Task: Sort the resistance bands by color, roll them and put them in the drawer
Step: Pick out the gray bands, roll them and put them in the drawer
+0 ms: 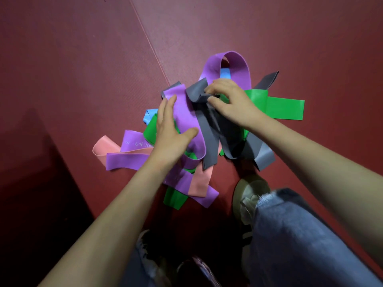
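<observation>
Our right hand (232,102) pinches a grey band (207,131), so our flat, relaxed left hand (170,133) should pin the purple band (183,108) while we pull slowly.

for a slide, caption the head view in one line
Right hand pinches a grey band in the pile; left hand rests on a purple band.

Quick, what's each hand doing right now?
Left hand: open, fingers straight, resting on a purple band.
Right hand: closed, pinching a grey band.
</observation>
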`<state>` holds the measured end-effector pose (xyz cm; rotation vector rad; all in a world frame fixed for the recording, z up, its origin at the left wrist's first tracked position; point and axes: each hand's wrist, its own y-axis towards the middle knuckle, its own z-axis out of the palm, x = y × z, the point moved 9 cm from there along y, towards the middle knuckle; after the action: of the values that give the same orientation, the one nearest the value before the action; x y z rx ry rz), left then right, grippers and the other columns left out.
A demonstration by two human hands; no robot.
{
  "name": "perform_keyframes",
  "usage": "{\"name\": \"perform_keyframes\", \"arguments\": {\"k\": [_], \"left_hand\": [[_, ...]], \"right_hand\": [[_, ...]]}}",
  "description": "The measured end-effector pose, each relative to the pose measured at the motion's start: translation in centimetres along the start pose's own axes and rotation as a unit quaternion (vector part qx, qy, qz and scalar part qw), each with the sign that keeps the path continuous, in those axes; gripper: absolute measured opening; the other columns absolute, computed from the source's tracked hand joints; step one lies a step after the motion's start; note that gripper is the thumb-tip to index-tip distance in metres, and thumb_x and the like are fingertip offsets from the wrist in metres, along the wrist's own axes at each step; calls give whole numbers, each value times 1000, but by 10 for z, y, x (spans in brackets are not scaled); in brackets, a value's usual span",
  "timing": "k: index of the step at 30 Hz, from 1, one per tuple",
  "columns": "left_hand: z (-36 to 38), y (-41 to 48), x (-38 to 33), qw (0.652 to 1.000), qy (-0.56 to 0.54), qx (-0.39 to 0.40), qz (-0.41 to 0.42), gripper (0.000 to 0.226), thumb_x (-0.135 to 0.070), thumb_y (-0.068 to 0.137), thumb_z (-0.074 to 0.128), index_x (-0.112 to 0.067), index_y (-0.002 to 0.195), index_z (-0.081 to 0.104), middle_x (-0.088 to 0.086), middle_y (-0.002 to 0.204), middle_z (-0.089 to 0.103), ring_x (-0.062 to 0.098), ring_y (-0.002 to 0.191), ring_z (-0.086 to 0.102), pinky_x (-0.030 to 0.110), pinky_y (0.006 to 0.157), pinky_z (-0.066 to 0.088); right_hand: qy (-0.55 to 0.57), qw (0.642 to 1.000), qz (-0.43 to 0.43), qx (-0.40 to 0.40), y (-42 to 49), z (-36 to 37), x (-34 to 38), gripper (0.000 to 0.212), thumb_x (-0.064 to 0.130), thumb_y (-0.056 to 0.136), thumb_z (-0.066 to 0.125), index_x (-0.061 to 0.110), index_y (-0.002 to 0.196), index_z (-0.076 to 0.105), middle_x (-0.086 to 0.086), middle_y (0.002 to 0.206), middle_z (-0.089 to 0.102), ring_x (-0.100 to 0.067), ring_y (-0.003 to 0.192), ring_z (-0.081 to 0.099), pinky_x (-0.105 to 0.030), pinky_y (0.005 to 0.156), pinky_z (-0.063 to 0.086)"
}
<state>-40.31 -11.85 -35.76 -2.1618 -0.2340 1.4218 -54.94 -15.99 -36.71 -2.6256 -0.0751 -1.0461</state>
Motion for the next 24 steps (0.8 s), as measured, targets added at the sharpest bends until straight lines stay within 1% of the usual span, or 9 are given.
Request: {"name": "perform_keyframes", "arguments": {"k": [2,4,7,10,13,15,19,22,24], "left_hand": [[2,-1,-11,999,20,15,20,86,-43,67,63,-24,141,23,-2,154,11,10,143,8,19,113,11],[3,-8,-24,998,41,11,50,88,-58,60,53,-25,138,31,-13,148,17,3,140,6,30,118,7],[18,-21,-34,986,114,72,99,69,-64,60,42,-33,122,48,-28,124,32,-6,128,17,23,113,4],[27,-26,-26,991,-44,126,24,10,-38,74,65,-34,77,56,-27,65,63,-11,72,54,13,72,46],[20,-20,-21,990,-114,78,-2,24,-9,87,55,-24,68,56,-21,44,57,-10,46,47,7,49,40],[18,-19,-23,988,-140,65,-12,24,-10,89,50,-22,70,57,-21,46,59,-10,48,51,8,50,43],[3,-13,-32,986,-166,24,1,23,-8,92,45,-18,74,57,-20,48,62,-10,50,56,8,53,45],[-8,-10,-37,984,-177,0,13,21,-13,93,44,-18,79,59,-14,54,66,0,55,61,19,62,52],[-15,-8,-36,982,-188,-21,11,20,-14,93,44,-18,80,58,-14,55,66,0,56,59,18,59,51]], "right_hand": [[102,994,14,18,-14,-5,20,20,16,79,47,1,84,58,-9,86,60,-17,88,52,-15,83,34],[236,967,59,79,-32,-3,37,9,16,77,46,10,75,52,-4,72,51,-12,72,48,-26,72,37],[407,900,99,121,-58,-1,54,6,11,77,50,13,71,49,-4,59,48,-6,54,49,-15,56,41],[533,826,185,25,-74,8,32,7,8,87,51,15,86,52,-6,53,52,-9,40,52,-15,41,43],[597,751,276,-61,-85,31,3,13,17,95,39,19,92,53,-3,75,59,-8,59,58,-16,57,47],[551,780,296,-14,-87,49,3,27,21,98,31,16,105,56,5,91,68,-4,74,63,-14,71,49],[248,943,191,113,-76,69,31,46,30,92,27,6,118,57,-17,123,59,-22,112,54,-27,95,42],[231,941,210,133,-77,73,39,56,46,81,24,6,88,63,-17,93,64,-34,95,55,-34,85,42],[359,873,298,141,-86,83,30,54,48,87,32,4,99,61,-16,101,68,-31,102,60,-36,95,45]]}}
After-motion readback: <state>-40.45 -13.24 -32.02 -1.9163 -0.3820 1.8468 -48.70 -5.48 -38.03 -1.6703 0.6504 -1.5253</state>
